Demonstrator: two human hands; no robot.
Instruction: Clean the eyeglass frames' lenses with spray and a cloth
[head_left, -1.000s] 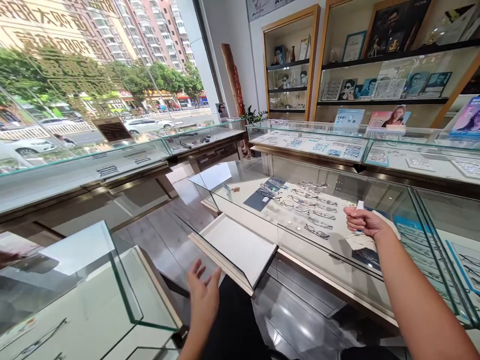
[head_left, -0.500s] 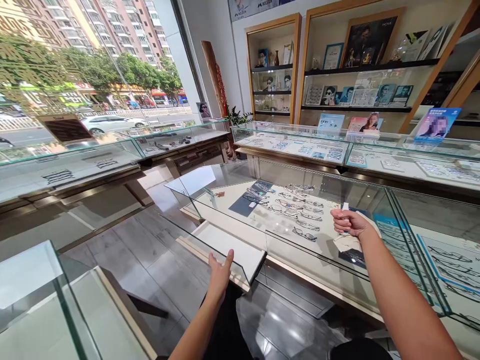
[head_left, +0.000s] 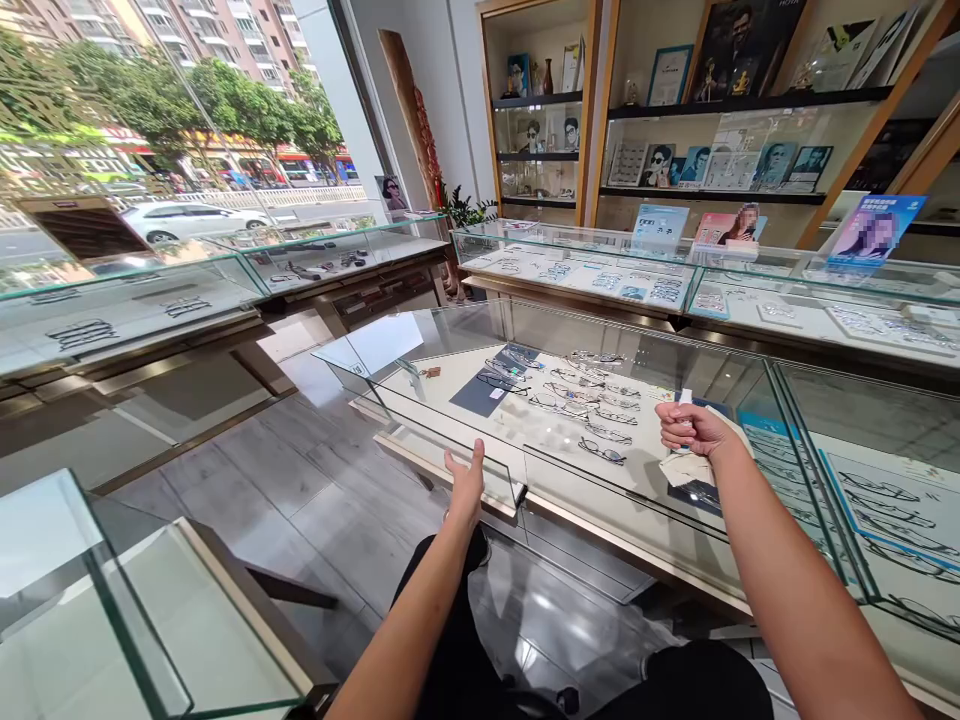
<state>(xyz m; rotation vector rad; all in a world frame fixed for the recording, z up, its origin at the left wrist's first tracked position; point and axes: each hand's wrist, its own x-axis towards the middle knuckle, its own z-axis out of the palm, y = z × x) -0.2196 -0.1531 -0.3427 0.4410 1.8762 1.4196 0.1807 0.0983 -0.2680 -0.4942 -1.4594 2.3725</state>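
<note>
Drawer (head_left: 450,462) juts from the display case's (head_left: 600,330) near-left corner; left hand (head_left: 466,487), fingers together, presses its front. Right hand (head_left: 686,428) pinches a cloth (head_left: 686,468). It looks light, glass-edged: push the rim.

Cream display tray (head_left: 491,470), dark navy mat (head_left: 480,392), white cloth (head_left: 686,468), black trousers (head_left: 450,640), grey floor tiles (head_left: 330,500)

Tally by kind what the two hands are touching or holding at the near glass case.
Pull-out display tray, at the open left hand: 1
Small white item, pinched in the right hand: 1
Pale cloth, on the glass under the right hand: 1
Total: 3
</note>
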